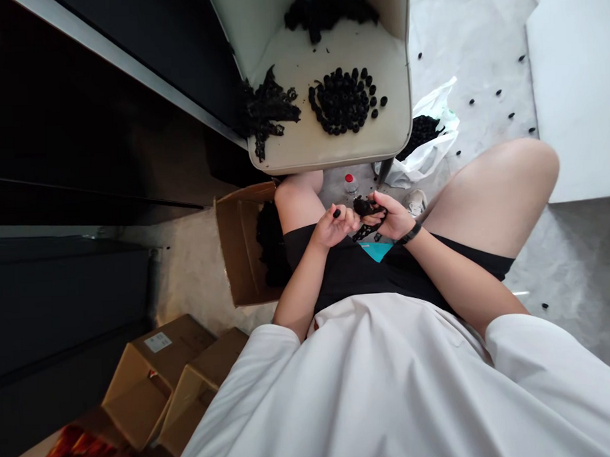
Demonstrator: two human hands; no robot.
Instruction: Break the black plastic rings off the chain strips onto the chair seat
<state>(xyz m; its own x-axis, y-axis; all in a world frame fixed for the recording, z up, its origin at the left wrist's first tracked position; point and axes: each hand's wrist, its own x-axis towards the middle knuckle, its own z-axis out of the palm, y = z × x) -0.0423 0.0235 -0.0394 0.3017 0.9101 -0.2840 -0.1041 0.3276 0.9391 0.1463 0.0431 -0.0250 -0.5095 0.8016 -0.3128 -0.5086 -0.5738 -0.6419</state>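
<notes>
My left hand [332,226] is closed in a pinch on a small black round piece [337,213] above my lap. My right hand [392,217], with a black band on its wrist, is closed around a black plastic frame of joined parts [365,208]; part of the frame dangles below the fingers. The two hands almost touch. Ahead of my knees stands a pale seat [302,152] with a pile of small black rings [344,100] in the middle and a heap of bare black frames [267,112] at its left edge.
An open cardboard box [238,251] with black parts stands left of my left knee. A white plastic bag [432,144] of black pieces lies on the floor to the right. Loose black pieces dot the grey floor. More cardboard boxes [154,374] sit at lower left. A small bottle [351,183] stands under the seat.
</notes>
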